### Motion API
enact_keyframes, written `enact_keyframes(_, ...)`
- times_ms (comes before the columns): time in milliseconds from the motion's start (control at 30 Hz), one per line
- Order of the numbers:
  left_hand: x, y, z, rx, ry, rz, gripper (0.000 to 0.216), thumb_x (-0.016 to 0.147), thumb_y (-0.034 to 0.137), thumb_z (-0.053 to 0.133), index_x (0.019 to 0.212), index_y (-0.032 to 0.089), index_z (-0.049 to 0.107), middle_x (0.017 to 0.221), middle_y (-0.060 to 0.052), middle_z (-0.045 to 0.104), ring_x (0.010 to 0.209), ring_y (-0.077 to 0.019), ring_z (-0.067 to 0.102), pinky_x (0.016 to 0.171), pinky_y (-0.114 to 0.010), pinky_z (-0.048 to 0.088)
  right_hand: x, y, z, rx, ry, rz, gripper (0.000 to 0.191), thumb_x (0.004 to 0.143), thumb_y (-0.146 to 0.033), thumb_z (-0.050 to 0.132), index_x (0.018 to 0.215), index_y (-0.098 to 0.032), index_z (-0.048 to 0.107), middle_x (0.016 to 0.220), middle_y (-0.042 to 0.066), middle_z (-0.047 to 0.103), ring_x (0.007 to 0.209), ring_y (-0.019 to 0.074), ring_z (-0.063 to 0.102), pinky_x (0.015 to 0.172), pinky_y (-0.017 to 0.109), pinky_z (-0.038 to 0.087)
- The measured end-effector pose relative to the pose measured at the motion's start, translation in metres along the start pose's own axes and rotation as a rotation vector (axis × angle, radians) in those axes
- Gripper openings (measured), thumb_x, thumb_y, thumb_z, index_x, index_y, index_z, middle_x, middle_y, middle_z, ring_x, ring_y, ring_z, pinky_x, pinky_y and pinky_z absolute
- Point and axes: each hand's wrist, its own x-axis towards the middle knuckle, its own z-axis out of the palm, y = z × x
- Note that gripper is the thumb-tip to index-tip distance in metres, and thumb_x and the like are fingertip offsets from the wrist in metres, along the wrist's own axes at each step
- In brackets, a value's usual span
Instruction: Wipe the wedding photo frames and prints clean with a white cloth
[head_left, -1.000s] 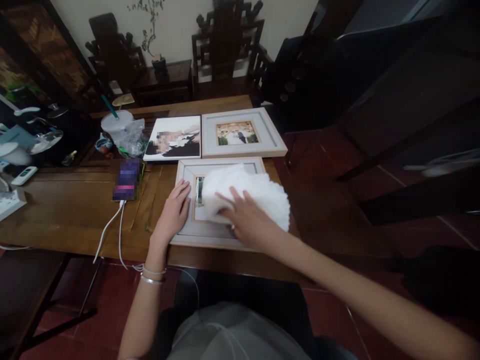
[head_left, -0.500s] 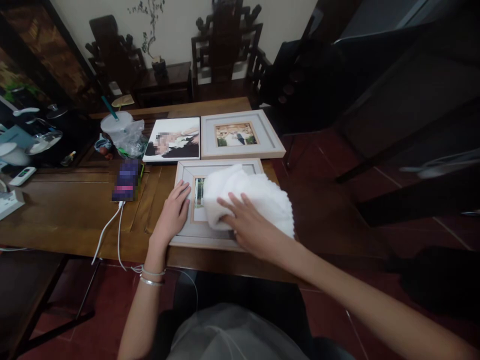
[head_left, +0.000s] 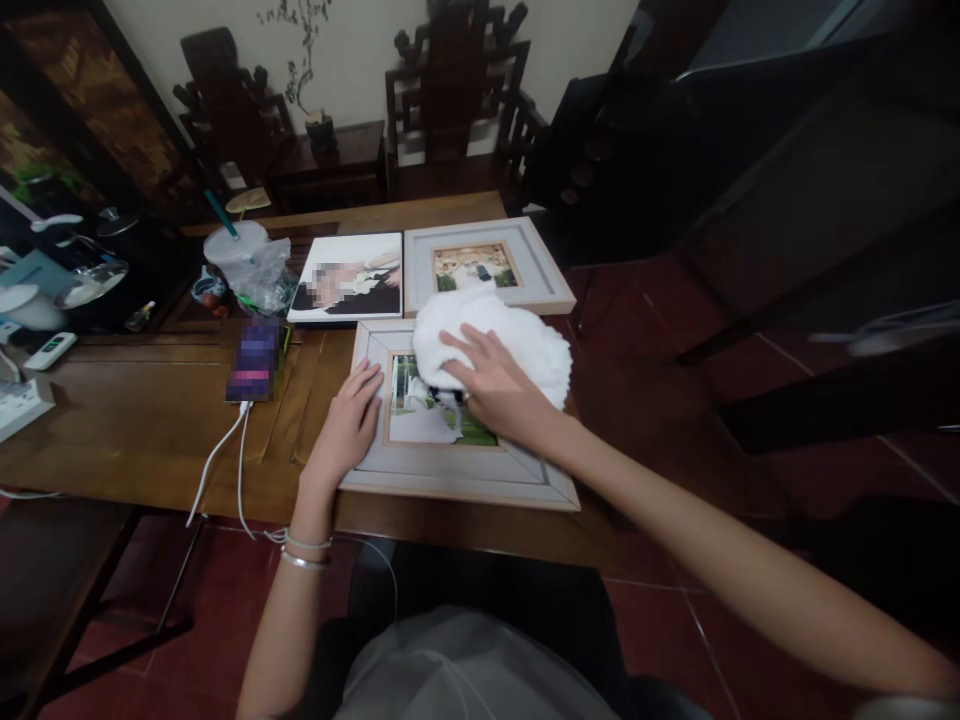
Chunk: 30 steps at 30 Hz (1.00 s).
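A white-grey picture frame [head_left: 450, 470] with a light wood rim lies flat near the front edge of the table, a photo showing in its middle. On its left border rests my left hand [head_left: 349, 420], fingers stretched out and lying flat. My right hand [head_left: 502, 385] grips a fluffy white cloth [head_left: 495, 320], pressed on the upper right part of the frame. The cloth covers that corner and part of the photo. Behind lie a second picture frame [head_left: 540, 265] and a picture panel [head_left: 349, 275], side by side; the cloth overlaps the second frame's near edge.
Left of the frames lies a phone [head_left: 257, 360] with white cables [head_left: 217, 460]. Farther back stand a lidded cup with a straw [head_left: 236, 250] and a plastic bag [head_left: 266, 275]. A power strip [head_left: 22, 405] sits at far left. The wooden table [head_left: 135, 420] ends close in front of me.
My right hand has pushed the white cloth away from me, up the frame, uncovering more of the photo and the lower right border. My left hand has stayed in place.
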Motion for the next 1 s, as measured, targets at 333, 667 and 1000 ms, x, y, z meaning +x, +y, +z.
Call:
enact_keyframes(333, 0.000, 0.001, 0.001, -0.001, 0.014, 0.011, 0.040, 0.099, 0.024, 0.040, 0.136, 0.019, 0.052, 0.147, -0.013, 0.048, 0.145, -0.0243, 0.033, 0.116, -0.053, 0.031, -0.033, -0.047, -0.014, 0.079, -0.265, -0.071, 0.057, 0.071, 0.007, 0.041, 0.120, -0.014, 0.064, 0.150, 0.018, 0.043, 0.144, 0.0404, 0.026, 0.109, 0.071, 0.025)
enact_keyframes(667, 0.000, 0.008, -0.003, -0.095, 0.050, -0.045, 0.045, 0.103, 0.035, 0.029, 0.140, 0.017, 0.048, 0.149, -0.012, 0.046, 0.144, -0.0212, 0.034, 0.121, -0.048, 0.026, -0.044, -0.093, -0.017, 0.074, -0.271, -0.240, 0.038, 0.086, -0.005, 0.048, 0.116, -0.020, 0.066, 0.148, 0.013, 0.047, 0.141, 0.0367, 0.033, 0.111, 0.064, 0.029)
enact_keyframes(1000, -0.001, 0.011, -0.008, -0.128, 0.065, -0.047, 0.056, 0.103, 0.047, 0.024, 0.151, 0.019, 0.032, 0.157, -0.010, 0.034, 0.146, -0.0209, 0.029, 0.122, -0.043, 0.022, 0.057, -0.047, 0.004, -0.055, -0.172, -0.102, 0.047, 0.085, 0.003, 0.038, 0.122, -0.015, 0.062, 0.148, 0.017, 0.044, 0.140, 0.0398, 0.030, 0.109, 0.067, 0.027)
